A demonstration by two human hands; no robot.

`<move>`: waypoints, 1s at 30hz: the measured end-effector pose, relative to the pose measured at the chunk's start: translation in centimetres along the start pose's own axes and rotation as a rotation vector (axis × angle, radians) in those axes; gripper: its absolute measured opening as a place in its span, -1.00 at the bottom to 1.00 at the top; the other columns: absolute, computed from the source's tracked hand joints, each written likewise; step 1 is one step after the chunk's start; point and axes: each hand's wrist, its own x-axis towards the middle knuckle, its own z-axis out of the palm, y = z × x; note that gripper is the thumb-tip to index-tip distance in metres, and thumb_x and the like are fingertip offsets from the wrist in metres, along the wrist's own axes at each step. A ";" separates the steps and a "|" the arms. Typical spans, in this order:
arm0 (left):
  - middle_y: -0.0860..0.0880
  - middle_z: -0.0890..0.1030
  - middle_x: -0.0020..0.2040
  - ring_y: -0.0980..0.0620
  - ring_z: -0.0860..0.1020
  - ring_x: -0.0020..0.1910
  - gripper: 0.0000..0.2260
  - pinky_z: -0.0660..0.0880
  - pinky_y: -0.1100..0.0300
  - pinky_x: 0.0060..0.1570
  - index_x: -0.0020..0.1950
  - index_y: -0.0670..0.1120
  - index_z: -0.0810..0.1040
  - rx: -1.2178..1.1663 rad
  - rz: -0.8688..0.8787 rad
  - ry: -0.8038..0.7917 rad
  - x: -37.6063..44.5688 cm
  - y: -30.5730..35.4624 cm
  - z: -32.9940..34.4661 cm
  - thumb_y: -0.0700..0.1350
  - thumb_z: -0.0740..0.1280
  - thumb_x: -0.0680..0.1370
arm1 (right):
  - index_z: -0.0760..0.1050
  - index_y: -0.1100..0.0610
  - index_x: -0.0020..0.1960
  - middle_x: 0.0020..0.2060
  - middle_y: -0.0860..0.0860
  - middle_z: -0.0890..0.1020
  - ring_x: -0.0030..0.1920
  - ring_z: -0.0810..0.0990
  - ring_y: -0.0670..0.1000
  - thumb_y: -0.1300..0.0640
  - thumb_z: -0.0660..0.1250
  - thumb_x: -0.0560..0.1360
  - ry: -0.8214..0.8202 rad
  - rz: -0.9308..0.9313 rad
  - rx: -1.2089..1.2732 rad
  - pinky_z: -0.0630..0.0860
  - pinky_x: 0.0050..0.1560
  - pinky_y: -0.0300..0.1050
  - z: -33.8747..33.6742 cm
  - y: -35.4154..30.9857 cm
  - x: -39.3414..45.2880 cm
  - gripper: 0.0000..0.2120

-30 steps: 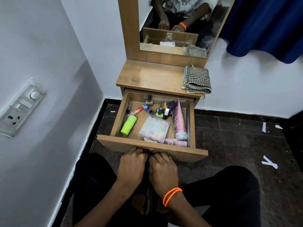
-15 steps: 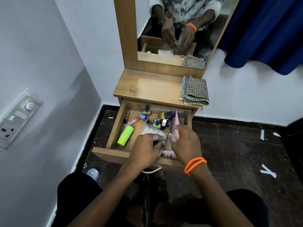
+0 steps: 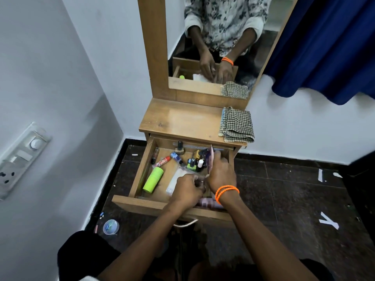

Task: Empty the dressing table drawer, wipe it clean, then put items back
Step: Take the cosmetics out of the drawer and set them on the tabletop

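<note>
The drawer point(image 3: 142, 173) stands pulled out beneath the tabletop point(image 3: 182, 120), cosmetics inside. Within it, the right hand point(image 3: 221, 173) grips a pink tube point(image 3: 211, 161); the left hand point(image 3: 187, 190) curls beside — its hold unclear. A checked cloth point(image 3: 236, 124) lies above the drawer's right side.

Both hands reach into the open drawer point(image 3: 142, 171).

The right hand point(image 3: 221, 173), orange bands at its wrist, grips a pink tube point(image 3: 211, 161) tilted up at the right side; the left hand point(image 3: 186, 191) lies over a clear box point(image 3: 176, 180). A green bottle point(image 3: 153, 179) lies left. A checked cloth point(image 3: 237, 124) sits folded on the counter point(image 3: 182, 120).
</note>
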 end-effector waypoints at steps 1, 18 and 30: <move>-0.02 0.74 0.01 0.04 0.69 0.02 -0.75 0.61 0.14 0.10 0.17 -0.09 0.70 -0.032 -0.006 -0.026 -0.1 0.2 -0.1 -0.25 0.46 0.50 | 0.33 0.14 0.23 -0.06 0.17 0.58 0.05 0.57 0.26 0.24 0.48 0.31 0.007 0.008 0.023 0.57 -0.13 0.02 -0.4 -0.1 0.0 -0.44; 0.01 0.73 -0.03 0.16 0.70 -0.08 -0.52 0.58 0.31 -0.15 0.28 -0.08 0.58 -0.623 -0.073 0.046 -2.5 3.1 -0.6 -0.31 0.57 0.39 | 0.67 0.06 -0.16 -0.28 -0.10 0.70 -0.22 0.66 -0.18 0.12 0.51 0.38 -0.070 0.077 0.650 0.62 -0.10 -0.15 -6.9 -1.2 -1.3 -0.94; -0.13 0.73 0.15 0.01 0.69 0.00 -0.70 0.63 0.09 0.01 0.33 -0.01 0.60 -0.817 -0.034 -0.186 -0.3 4.4 -2.6 -0.25 0.35 0.62 | 0.57 0.05 0.31 0.20 -0.06 0.65 0.20 0.62 -0.10 0.19 0.59 0.36 -0.232 -0.143 1.024 0.57 0.21 -0.05 -8.7 3.0 -2.3 -0.47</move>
